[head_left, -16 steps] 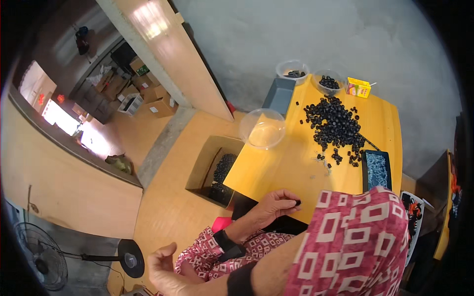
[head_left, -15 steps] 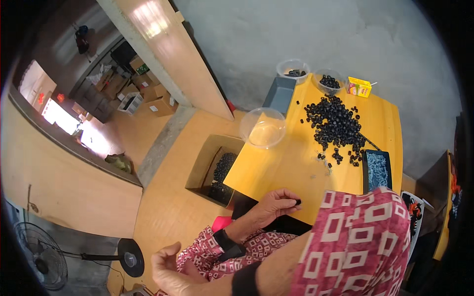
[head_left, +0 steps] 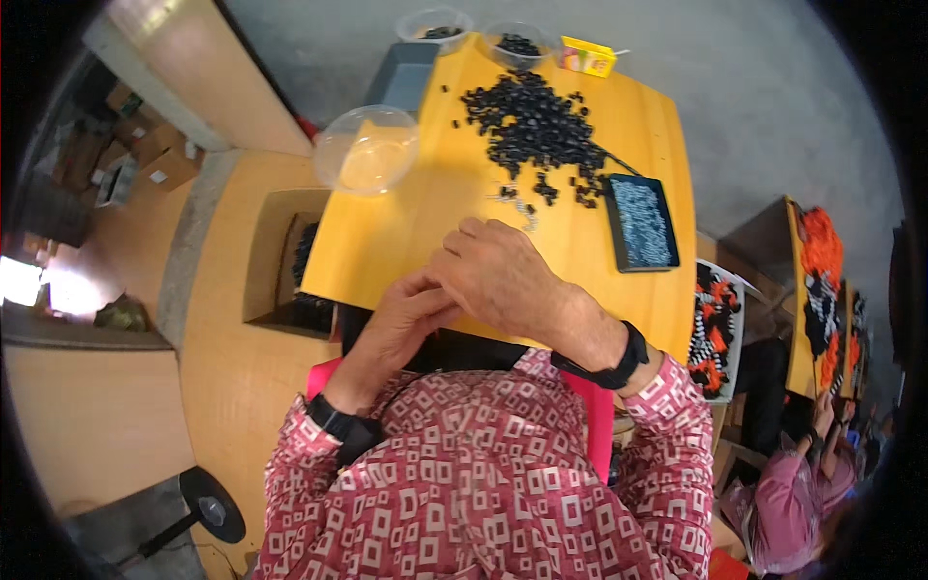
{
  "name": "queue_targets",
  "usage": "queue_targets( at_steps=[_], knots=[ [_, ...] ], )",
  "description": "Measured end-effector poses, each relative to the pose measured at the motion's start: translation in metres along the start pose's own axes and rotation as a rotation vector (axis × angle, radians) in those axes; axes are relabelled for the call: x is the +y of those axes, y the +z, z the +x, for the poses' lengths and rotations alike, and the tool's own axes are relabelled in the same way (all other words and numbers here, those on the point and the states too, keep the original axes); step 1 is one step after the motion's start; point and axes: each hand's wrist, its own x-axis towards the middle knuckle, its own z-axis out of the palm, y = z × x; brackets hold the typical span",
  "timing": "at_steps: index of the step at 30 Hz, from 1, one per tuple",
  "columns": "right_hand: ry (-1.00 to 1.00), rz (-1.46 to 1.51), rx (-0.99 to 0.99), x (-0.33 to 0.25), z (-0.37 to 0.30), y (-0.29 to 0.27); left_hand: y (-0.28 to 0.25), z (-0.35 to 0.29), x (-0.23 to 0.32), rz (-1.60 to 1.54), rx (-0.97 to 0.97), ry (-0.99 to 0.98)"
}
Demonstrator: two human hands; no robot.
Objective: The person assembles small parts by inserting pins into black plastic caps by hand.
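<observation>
At the near edge of the yellow wooden desk (head_left: pixel 406 232) the left hand (head_left: pixel 401 324) and right hand (head_left: pixel 498 275) meet with fingers curled together; whether they hold anything I cannot tell. Just beyond lie a few loose pieces, then a dark flat tray (head_left: pixel 640 222) of pale small parts on the right, an empty clear round bowl (head_left: pixel 367 150) on the left, a heap of small black parts (head_left: pixel 527 126), and two far clear tubs (head_left: pixel 435 24) holding black parts.

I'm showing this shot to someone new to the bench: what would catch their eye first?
First, the two hands, left hand and right hand, meeting fingertip to fingertip at the near edge of the yellow table. Beyond them spreads a big heap of small black parts, with a clear plastic bowl on the table's left corner.
</observation>
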Motion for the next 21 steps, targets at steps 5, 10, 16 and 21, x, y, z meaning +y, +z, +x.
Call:
queue_targets(
  at_steps=[5, 10, 16, 21],
  knots=[
    [0.068, 0.025, 0.034, 0.02, -0.018, 0.014, -0.001, 0.005, 0.003, -0.002, -0.012, -0.032],
    [0.228, 0.296, 0.119, 0.008, -0.038, 0.009, 0.007, 0.002, 0.004, 0.007, -0.049, -0.018],
    [0.169, 0.322, 0.133, -0.001, -0.042, 0.01, -0.001, 0.005, -0.003, -0.013, 0.029, -0.039],
    [0.216, 0.41, 0.13, -0.001, -0.044, 0.013, -0.001, 0.001, -0.002, 0.031, -0.006, -0.052]
  ],
)
